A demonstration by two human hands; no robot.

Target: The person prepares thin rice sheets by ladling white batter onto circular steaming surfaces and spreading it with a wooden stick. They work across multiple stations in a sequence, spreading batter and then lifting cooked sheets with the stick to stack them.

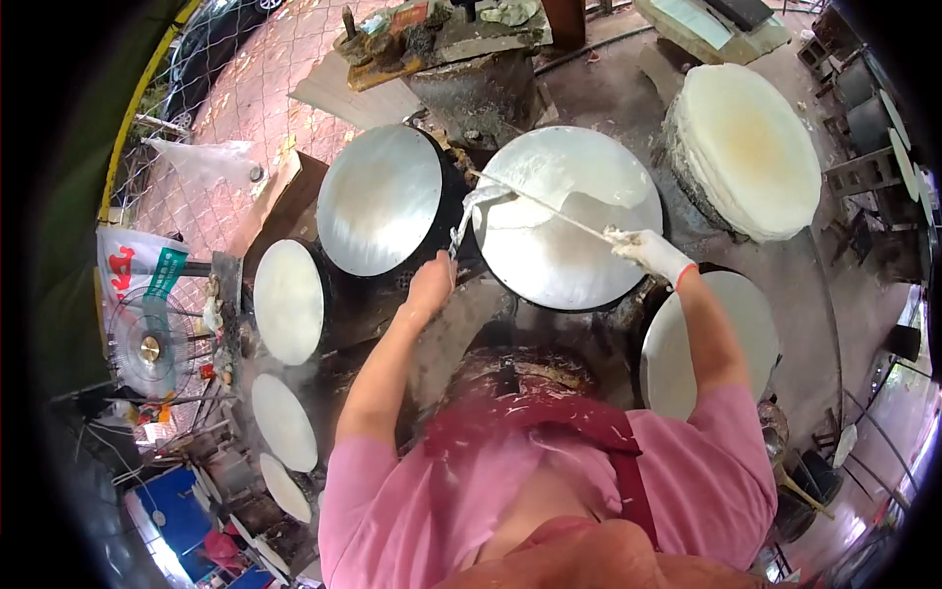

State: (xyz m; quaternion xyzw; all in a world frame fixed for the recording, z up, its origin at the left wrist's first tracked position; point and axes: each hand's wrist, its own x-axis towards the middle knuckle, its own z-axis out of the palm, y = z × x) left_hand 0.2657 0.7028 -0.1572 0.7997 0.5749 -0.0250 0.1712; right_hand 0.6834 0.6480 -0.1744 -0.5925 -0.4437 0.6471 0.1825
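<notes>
My left hand (pixel 433 286), bare, is closed around the handle of a batter-coated utensil (pixel 482 196), whose head reaches over the left rim of a large round metal griddle (pixel 567 265). What kind of utensil it is, I cannot tell. A white glove with an orange cuff covers my right hand (pixel 651 254), which grips one end of a long thin stick (pixel 556 213). The stick slants across the griddle to its far left rim. Pale wet batter (pixel 607 173) covers the far part of the griddle; the near part is bare metal.
Bare griddle (pixel 379 199) at left; pale-coated ones (pixel 291 302), (pixel 283 423) lie beyond it. Another griddle (pixel 706 353) sits under my right forearm. A tall stack of thin round flatbreads (pixel 747 151) stands far right. A wire fence (pixel 257 66), fan (pixel 151 347) and cluttered stand (pixel 478 73) border the area.
</notes>
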